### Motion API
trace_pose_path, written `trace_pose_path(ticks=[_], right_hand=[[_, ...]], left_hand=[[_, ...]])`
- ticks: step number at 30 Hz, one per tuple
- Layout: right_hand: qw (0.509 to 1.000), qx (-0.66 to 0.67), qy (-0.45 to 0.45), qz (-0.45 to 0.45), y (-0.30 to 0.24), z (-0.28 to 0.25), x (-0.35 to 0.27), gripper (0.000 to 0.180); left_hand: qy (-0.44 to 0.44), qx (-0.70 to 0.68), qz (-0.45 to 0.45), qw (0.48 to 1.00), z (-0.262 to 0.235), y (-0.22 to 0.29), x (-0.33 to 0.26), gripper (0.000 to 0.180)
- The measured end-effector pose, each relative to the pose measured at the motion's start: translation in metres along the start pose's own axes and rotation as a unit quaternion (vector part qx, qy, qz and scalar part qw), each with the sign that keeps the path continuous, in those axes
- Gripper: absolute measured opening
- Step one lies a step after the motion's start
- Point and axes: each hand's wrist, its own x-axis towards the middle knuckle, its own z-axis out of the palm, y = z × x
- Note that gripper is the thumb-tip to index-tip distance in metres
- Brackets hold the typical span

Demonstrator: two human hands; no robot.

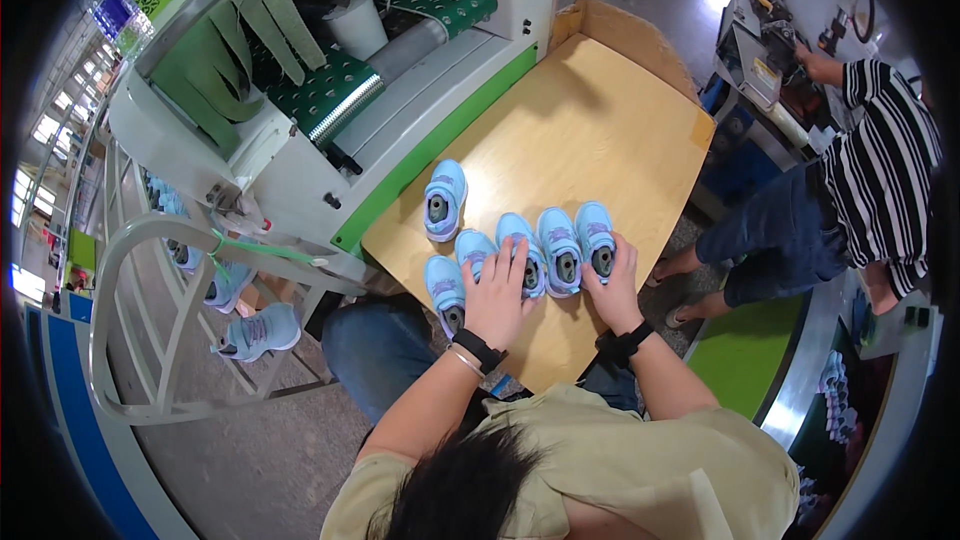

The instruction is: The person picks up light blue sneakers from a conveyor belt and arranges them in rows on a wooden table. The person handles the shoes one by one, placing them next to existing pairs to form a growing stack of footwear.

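Several small light-blue children's shoes stand in a row on a wooden table (590,130). My left hand (497,292) lies flat with fingers spread over the shoes in the middle of the row (520,240). At the right end, my right hand (612,285) rests against the side of the outermost shoe (597,238). One more blue shoe (445,198) sits apart, closer to the machine. Another shoe (445,290) stands at the near left of the row. Both wrists wear dark bands.
A white and green conveyor machine (400,100) with hanging green strips runs along the table's left. More blue shoes (255,332) sit on a white rack at lower left. A person in a striped shirt (880,180) works at a machine on the right.
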Motion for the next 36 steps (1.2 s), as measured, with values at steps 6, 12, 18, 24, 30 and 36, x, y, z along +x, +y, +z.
trace_pose_path(ticks=[6,12,18,24,30,36], right_hand=[[1.0,0.01,-0.007,-0.004,0.001,-0.001,-0.001,0.069],[1.0,0.01,-0.008,-0.003,0.001,-0.004,0.003,0.073],[0.986,0.007,-0.164,0.008,0.012,-0.044,0.061,0.07],[0.965,-0.092,-0.202,-0.14,-0.016,-0.018,0.201,0.073],[0.933,-0.323,-0.143,-0.073,-0.024,0.06,0.372,0.091],[0.93,-0.293,-0.117,0.187,0.053,0.06,0.457,0.095]], left_hand=[[-0.003,-0.002,0.0,1.0,-0.001,0.0,-0.001,0.098],[-0.008,0.008,0.001,1.0,-0.005,0.002,0.002,0.097],[-0.031,0.004,-0.008,0.999,-0.007,0.002,0.002,0.102],[-0.041,0.005,-0.008,0.999,-0.007,0.002,0.004,0.1],[-0.07,0.02,-0.024,0.997,-0.01,0.003,0.005,0.096],[-0.089,0.035,-0.006,0.995,-0.009,0.002,0.008,0.094]])
